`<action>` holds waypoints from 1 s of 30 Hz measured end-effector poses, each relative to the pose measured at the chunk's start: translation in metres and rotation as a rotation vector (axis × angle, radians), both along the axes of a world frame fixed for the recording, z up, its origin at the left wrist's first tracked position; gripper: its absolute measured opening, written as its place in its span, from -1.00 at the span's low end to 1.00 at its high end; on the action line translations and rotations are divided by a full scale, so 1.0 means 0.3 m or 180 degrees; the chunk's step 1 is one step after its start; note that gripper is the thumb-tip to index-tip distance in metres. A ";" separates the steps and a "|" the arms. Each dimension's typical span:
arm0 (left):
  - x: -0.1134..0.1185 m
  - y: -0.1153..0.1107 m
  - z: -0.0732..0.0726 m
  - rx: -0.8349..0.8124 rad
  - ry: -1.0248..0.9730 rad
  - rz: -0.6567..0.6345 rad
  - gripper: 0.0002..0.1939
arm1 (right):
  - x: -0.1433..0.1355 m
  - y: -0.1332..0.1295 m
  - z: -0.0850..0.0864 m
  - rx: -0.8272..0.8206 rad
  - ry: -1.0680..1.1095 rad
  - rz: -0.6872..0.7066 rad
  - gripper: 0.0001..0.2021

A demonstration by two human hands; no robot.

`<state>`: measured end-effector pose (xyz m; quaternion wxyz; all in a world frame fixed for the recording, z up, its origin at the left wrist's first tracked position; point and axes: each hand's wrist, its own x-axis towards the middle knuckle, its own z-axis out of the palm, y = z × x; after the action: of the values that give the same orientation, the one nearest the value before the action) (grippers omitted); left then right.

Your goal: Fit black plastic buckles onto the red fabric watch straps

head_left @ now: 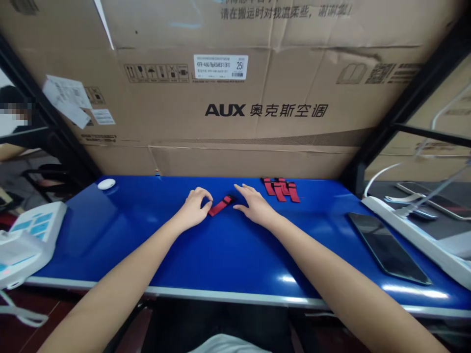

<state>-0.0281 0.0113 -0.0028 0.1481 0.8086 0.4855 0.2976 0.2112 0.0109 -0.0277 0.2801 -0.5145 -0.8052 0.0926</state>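
A red strap with a black buckle (220,206) lies slantwise on the blue table between my hands. At its lower left end is my left hand (196,206), thumb and index finger curved around a small gap; whether they touch the strap is hard to tell. To the right of the buckle, my right hand (253,203) hovers with its fingers and thumb spread apart, holding nothing. Several more red straps with black buckles (280,190) lie in a group beyond my right hand, near the back edge.
A cardboard wall (272,132) stands behind the blue table (221,260). On the right lie a dark phone (390,250) and a white power strip (423,240). At left are a white device (40,235) and a round white object (106,184). A person (14,110) is partly visible far left.
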 end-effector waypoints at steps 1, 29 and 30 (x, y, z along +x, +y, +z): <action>-0.012 -0.005 0.014 -0.0013 0.0048 -0.0406 -0.79 | 0.008 0.001 -0.003 -0.0016 -0.0043 -0.0200 -0.37; -0.021 -0.013 -0.067 -0.0327 0.1096 -0.0176 -0.22 | -0.071 -0.077 0.004 -0.0488 -0.0849 -0.0130 -0.11; -0.019 -0.013 -0.067 -0.0328 0.1113 -0.0165 -0.22 | -0.072 -0.077 0.004 -0.0496 -0.0852 -0.0128 -0.11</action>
<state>-0.0337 0.0073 -0.0228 0.1102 0.8516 0.4974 0.1233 0.1897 -0.0121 -0.0265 0.1312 -0.5584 -0.8153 0.0798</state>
